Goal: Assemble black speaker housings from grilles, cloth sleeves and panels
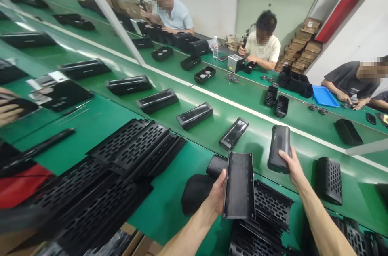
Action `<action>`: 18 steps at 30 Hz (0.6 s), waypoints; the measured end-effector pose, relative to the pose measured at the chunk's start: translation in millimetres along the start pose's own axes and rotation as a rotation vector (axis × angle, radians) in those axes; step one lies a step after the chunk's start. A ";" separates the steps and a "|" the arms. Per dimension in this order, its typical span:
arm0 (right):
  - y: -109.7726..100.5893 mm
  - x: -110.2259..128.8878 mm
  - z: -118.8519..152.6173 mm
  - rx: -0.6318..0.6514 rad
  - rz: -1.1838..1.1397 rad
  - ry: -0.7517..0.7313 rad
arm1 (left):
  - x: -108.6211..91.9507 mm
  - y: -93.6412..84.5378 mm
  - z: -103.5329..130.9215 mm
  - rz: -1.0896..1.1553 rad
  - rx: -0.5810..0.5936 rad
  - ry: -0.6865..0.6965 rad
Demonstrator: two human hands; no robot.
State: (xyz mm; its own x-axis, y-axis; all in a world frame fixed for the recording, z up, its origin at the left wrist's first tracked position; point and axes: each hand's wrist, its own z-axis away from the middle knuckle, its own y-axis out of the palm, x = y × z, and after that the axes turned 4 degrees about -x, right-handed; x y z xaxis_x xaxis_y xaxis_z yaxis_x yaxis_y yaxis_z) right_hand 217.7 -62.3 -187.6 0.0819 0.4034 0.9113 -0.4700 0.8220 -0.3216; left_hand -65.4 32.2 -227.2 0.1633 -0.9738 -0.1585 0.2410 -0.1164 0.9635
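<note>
My left hand [217,193] grips the edge of a black plastic cover panel [240,187], its hollow inner side facing me. To the right, my right hand [293,165] is closed round the lower end of a black speaker housing [279,147], held over the green conveyor belt. Under the panel lies a pile of black slotted grilles [273,205]. Behind my left hand rest a dark rounded piece [197,193] and a small black housing [216,166]. Another housing with a slotted front [329,181] stands on the belt right of my right hand.
Slotted panels [130,143] lie stacked on the green table at left. Several black housings [195,115] line the conveyor belt [169,126]. Co-workers [263,46] sit across it, near a blue tray [325,96]. A white post [112,17] stands at upper left; another person's hand [9,110] shows at far left.
</note>
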 end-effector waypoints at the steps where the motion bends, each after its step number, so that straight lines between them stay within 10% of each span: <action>1: -16.7 11.4 16.8 0.061 0.046 0.006 | 2.9 -4.1 -6.0 0.002 -0.003 0.022; 5: -67.4 61.6 97.9 0.253 0.243 -0.143 | 17.4 -6.2 -30.2 0.017 0.033 0.071; 9: -72.4 94.0 160.0 0.320 0.496 -0.360 | 32.3 19.2 -44.1 -0.015 0.146 0.101; 18: -58.5 82.9 187.9 0.276 0.725 -0.504 | 43.7 49.7 -42.9 -0.085 0.260 0.194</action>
State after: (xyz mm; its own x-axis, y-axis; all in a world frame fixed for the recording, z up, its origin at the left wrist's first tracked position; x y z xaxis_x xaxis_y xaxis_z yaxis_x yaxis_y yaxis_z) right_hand 86.9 -152.5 -44.9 -0.6761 0.5058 0.5357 -0.4550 0.2853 -0.8436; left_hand -5.2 -7.7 -195.4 0.3380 -0.9060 -0.2546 0.0134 -0.2659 0.9639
